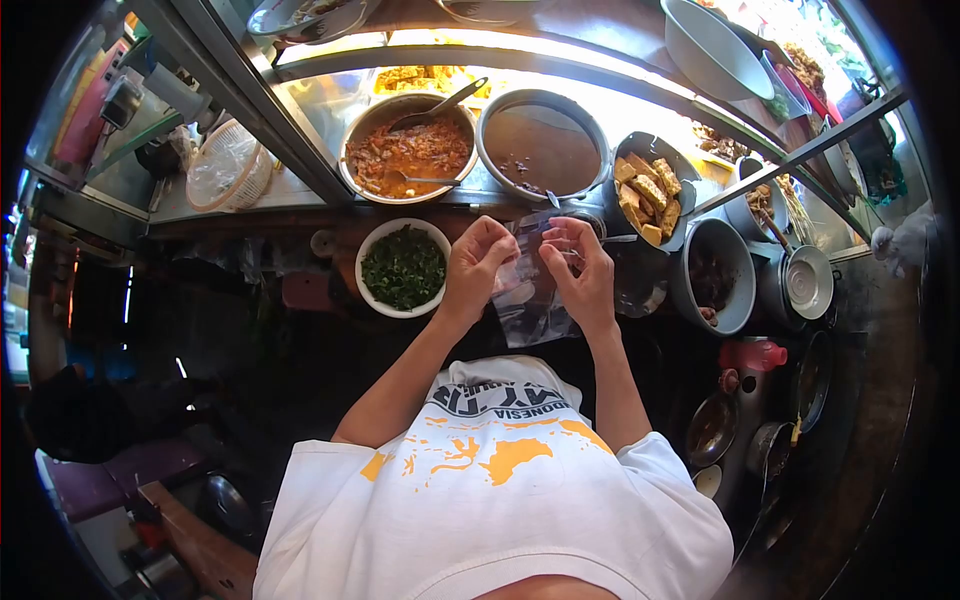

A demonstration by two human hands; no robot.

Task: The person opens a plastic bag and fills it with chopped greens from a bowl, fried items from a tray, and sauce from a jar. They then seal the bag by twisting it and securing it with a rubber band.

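A clear plastic bag [532, 312] hangs in front of my chest, between my two hands. My left hand [478, 268] pinches the bag near its upper left side, thumb against fingertips. On the other side my right hand [582, 272] has its fingers curled and pressed together at the bag's upper right edge. Close to my left hand stands a white bowl of chopped green leaves [404, 268]. Beyond the hands is a large pot of brown broth [541, 143], with a spoon handle at its near rim.
Behind the leaves sits a pan of reddish stew [409, 148] with a ladle and a spoon in it. To the right are a bowl of fried tofu pieces [648, 195] and a grey pot of dark food [716, 275]. A glass-and-metal frame crosses above; a basket [228, 168] stands left.
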